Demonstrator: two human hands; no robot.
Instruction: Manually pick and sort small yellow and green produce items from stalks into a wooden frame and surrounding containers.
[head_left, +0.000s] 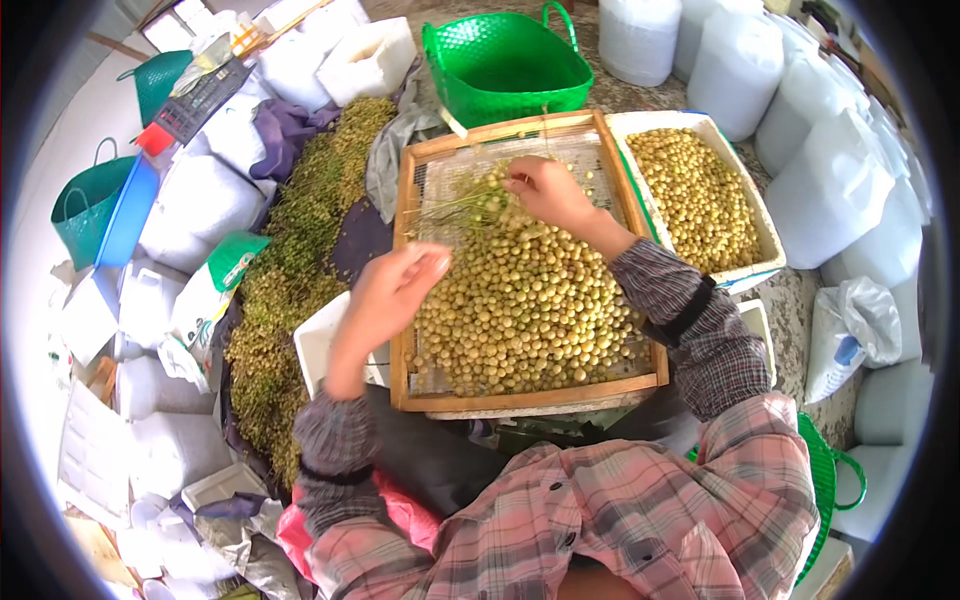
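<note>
A wooden-framed mesh sieve (402, 300) lies before me, heaped with small round yellow-green fruits (525, 307). Near its far left part, a bunch of thin green stems (469, 210) with some fruits lies on the mesh. My right hand (551, 191) is over the far part of the heap, fingers curled, beside the stems. Whether a stem or fruit is pinched in its fingertips is hidden. Over the sieve's left rail hovers my left hand (394, 292), fingers loosely bent and thumb apart, nothing visible in it.
Right of the sieve stands a white foam box (772, 251) filled with similar fruits. A green woven basket (502, 101) is behind it. A long pile of stemmed fruits (300, 232) covers the left side. Large plastic jugs (825, 187) line the right; a white tub (322, 341) sits by my left forearm.
</note>
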